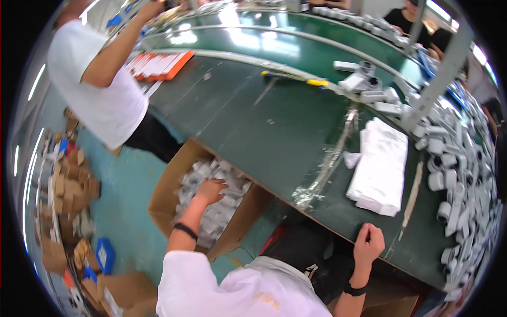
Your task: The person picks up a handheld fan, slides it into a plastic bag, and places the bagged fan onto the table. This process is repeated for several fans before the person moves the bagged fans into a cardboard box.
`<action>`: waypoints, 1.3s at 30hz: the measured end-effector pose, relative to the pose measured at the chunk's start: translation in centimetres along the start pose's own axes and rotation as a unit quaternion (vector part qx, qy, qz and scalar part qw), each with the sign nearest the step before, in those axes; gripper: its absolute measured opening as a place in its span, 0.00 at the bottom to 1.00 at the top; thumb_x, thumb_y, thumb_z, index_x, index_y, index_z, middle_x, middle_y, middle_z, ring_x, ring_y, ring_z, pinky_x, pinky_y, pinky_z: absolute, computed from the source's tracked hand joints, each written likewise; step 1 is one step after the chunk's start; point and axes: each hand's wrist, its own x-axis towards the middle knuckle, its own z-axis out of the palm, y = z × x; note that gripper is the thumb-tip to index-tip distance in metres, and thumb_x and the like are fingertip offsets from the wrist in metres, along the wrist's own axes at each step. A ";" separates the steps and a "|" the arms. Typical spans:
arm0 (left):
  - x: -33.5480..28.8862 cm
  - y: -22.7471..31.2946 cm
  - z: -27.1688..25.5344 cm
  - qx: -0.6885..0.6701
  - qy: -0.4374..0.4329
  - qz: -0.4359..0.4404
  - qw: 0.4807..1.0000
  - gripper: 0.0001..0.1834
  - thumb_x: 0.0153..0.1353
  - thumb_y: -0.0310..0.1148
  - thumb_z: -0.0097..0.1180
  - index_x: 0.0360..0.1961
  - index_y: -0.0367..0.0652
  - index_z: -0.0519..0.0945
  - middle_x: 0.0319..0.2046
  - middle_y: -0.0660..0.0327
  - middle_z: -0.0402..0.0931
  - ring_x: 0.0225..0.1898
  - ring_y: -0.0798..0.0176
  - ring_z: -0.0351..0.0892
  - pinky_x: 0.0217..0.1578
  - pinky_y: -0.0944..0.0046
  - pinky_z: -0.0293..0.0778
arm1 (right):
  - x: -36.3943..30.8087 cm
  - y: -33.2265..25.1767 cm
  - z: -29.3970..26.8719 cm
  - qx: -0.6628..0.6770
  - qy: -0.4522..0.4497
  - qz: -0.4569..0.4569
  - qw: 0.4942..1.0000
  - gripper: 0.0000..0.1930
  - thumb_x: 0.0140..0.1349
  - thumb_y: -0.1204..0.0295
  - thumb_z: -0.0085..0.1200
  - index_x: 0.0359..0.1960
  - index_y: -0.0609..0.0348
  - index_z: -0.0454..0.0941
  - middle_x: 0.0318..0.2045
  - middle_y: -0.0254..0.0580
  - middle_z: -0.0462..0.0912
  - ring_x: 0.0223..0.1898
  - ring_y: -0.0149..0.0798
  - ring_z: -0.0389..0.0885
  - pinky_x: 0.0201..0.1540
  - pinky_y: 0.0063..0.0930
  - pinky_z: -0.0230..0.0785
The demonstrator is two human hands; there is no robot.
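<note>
My left hand [212, 191] reaches into an open cardboard box [165, 185] beside the table, fingers stretched out over the contents. Inside lie many white and pale grey pieces [214, 219], seemingly wrapped in clear plastic; the hand rests on or just above them, and I cannot tell if it touches. My right hand [369, 243] is curled into a loose fist at the table's near edge, and nothing shows in it. Just beyond it, a stack of flat white bags or sheets [381, 166] lies on the dark green table [237, 116].
Many grey-white plastic housings [457, 179] are heaped along the right side, with several more [364, 82] near the belt [285, 39]. A yellow-and-black tool [296, 79] lies at the far edge. An orange-and-white box [161, 65] sits far left, next to a standing co-worker [105, 90].
</note>
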 end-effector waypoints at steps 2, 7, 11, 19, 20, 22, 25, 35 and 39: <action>1.2 2.5 -3.9 -0.101 0.174 0.027 0.979 0.13 0.51 0.29 0.64 0.40 0.42 0.83 0.43 0.55 0.82 0.45 0.50 0.81 0.47 0.49 0.74 | 0.4 0.1 -0.5 -0.021 -0.001 0.014 1.000 0.02 0.57 0.77 0.60 0.29 0.59 0.79 0.21 0.43 0.76 0.21 0.44 0.75 0.25 0.36 0.67; 2.1 11.5 -13.8 -0.164 0.394 0.130 0.895 0.06 0.53 0.25 0.63 0.33 0.39 0.81 0.34 0.54 0.81 0.37 0.50 0.81 0.40 0.55 0.76 | 0.9 -0.2 -0.6 0.035 0.012 0.010 0.999 0.02 0.54 0.77 0.62 0.29 0.56 0.81 0.21 0.39 0.78 0.21 0.42 0.77 0.24 0.33 0.69; 4.6 21.4 -16.1 -0.286 0.397 0.246 0.837 0.08 0.52 0.21 0.64 0.35 0.37 0.81 0.33 0.54 0.81 0.35 0.54 0.81 0.39 0.60 0.76 | 1.2 0.2 -3.2 0.173 0.018 0.100 0.980 0.04 0.57 0.75 0.63 0.34 0.59 0.82 0.22 0.36 0.79 0.20 0.30 0.75 0.23 0.24 0.68; 8.8 29.0 -10.2 -0.487 0.209 0.157 0.833 0.05 0.58 0.25 0.63 0.33 0.35 0.81 0.24 0.65 0.77 0.26 0.74 0.73 0.29 0.71 0.70 | 6.3 9.6 -13.9 0.032 0.215 0.254 0.943 0.11 0.60 0.73 0.60 0.43 0.65 0.80 0.32 0.39 0.83 0.32 0.29 0.78 0.37 0.24 0.73; 9.0 28.4 -9.8 -0.494 0.222 0.148 0.828 0.05 0.59 0.25 0.62 0.32 0.35 0.81 0.23 0.66 0.76 0.25 0.76 0.71 0.28 0.72 0.69 | 7.3 11.1 -15.2 -0.056 0.221 0.247 0.942 0.14 0.59 0.71 0.60 0.45 0.64 0.79 0.33 0.40 0.82 0.34 0.34 0.78 0.41 0.28 0.72; 9.3 29.0 -9.7 -0.505 0.228 0.149 0.819 0.05 0.59 0.26 0.62 0.31 0.35 0.81 0.22 0.68 0.75 0.24 0.77 0.70 0.27 0.73 0.67 | 8.7 15.1 -17.4 -0.241 0.212 0.210 0.923 0.24 0.57 0.66 0.62 0.54 0.62 0.73 0.45 0.47 0.78 0.46 0.46 0.77 0.47 0.39 0.72; 9.2 29.0 -10.1 -0.519 0.214 0.152 0.813 0.05 0.60 0.26 0.62 0.31 0.34 0.81 0.22 0.69 0.74 0.24 0.77 0.69 0.26 0.73 0.67 | 11.5 17.4 -17.8 -0.328 0.205 0.181 0.904 0.29 0.55 0.64 0.63 0.57 0.60 0.70 0.49 0.51 0.77 0.49 0.51 0.76 0.47 0.43 0.72; 9.6 28.3 -9.3 -0.545 0.205 0.143 0.801 0.06 0.61 0.27 0.62 0.32 0.34 0.80 0.24 0.67 0.76 0.25 0.77 0.72 0.28 0.74 0.69 | 12.6 21.0 -16.8 0.174 0.107 0.452 0.869 0.24 0.59 0.69 0.62 0.55 0.66 0.71 0.44 0.46 0.80 0.40 0.37 0.82 0.43 0.29 0.77; 9.2 28.7 -10.7 -0.544 0.194 0.152 0.802 0.06 0.59 0.27 0.63 0.34 0.34 0.81 0.24 0.66 0.77 0.26 0.76 0.72 0.29 0.72 0.70 | 10.2 14.9 -17.6 0.490 0.198 0.347 0.774 0.19 0.64 0.75 0.55 0.56 0.65 0.71 0.44 0.44 0.80 0.40 0.37 0.83 0.43 0.30 0.79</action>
